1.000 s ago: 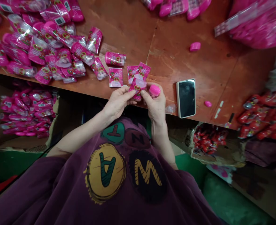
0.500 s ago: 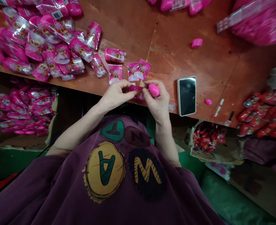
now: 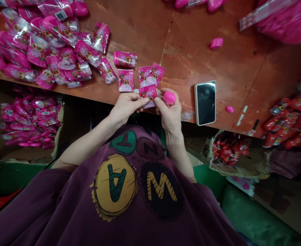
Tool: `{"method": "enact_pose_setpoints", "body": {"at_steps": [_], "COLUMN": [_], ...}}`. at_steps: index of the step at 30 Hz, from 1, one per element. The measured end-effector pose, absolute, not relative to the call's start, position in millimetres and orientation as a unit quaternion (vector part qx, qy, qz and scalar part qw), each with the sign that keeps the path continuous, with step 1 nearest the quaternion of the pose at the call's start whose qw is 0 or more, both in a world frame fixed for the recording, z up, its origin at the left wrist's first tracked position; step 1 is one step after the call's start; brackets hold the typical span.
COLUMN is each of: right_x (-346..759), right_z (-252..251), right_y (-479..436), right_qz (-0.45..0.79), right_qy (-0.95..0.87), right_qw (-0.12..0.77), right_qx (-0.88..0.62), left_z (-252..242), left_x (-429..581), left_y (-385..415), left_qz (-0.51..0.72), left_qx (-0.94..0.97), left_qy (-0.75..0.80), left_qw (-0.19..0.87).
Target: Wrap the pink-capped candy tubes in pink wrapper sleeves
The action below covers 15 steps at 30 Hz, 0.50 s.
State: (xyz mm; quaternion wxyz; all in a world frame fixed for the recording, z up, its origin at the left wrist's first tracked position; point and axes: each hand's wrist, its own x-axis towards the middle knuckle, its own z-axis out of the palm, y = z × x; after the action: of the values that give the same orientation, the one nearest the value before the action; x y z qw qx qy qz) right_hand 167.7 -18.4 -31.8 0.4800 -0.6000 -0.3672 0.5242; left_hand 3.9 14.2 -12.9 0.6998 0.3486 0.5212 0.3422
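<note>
Between my two hands, at the table's front edge, is a flat pink printed wrapper (image 3: 148, 92). My left hand (image 3: 126, 107) pinches its left side between thumb and fingers. With thumb and fingertips my right hand (image 3: 171, 114) grips the wrapper's right side, and a glossy pink plastic capsule (image 3: 169, 97) is tucked in the same hand. Just beyond lie two overlapping printed wrappers (image 3: 154, 73) and, to their left, a single wrapper (image 3: 126, 80). A filled pink packet (image 3: 125, 59) rests behind that one.
Many pink packets (image 3: 50, 44) are heaped at the left; more fill a carton (image 3: 59, 128) below. Right of my hands lie a phone (image 3: 205, 103) and small pink pieces (image 3: 216, 43). Red packets (image 3: 291, 123) sit at the far right, near a large pink bag (image 3: 288, 24).
The wrapper has been raised slightly and turned so its printed face shows flat between my hands. A brownish piece seen by my right fingers is out of sight. The capsule stays in my right hand.
</note>
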Motion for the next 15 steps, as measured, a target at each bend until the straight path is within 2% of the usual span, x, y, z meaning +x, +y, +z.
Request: {"method": "enact_pose_setpoints", "body": {"at_steps": [7,11,15], "right_x": [161,155,157], "right_z": [-45,-45,-41], "right_y": [-20,-22,-21], "right_qz": [0.522,0.478,0.448], "right_qy": [-0.386,-0.390,-0.409], "right_qw": [0.497,0.534,0.529], "right_qx": [-0.576,-0.578,-0.594], "left_z": [-16,-14,-8], "left_x": [16,17,12], "left_y": [10,11,12], "left_qz": [0.349,0.338,0.317], "left_qx": [0.281,0.247,0.233], "left_qy": [0.529,0.537,0.501], "left_qw": [0.721,0.732,0.771]}}
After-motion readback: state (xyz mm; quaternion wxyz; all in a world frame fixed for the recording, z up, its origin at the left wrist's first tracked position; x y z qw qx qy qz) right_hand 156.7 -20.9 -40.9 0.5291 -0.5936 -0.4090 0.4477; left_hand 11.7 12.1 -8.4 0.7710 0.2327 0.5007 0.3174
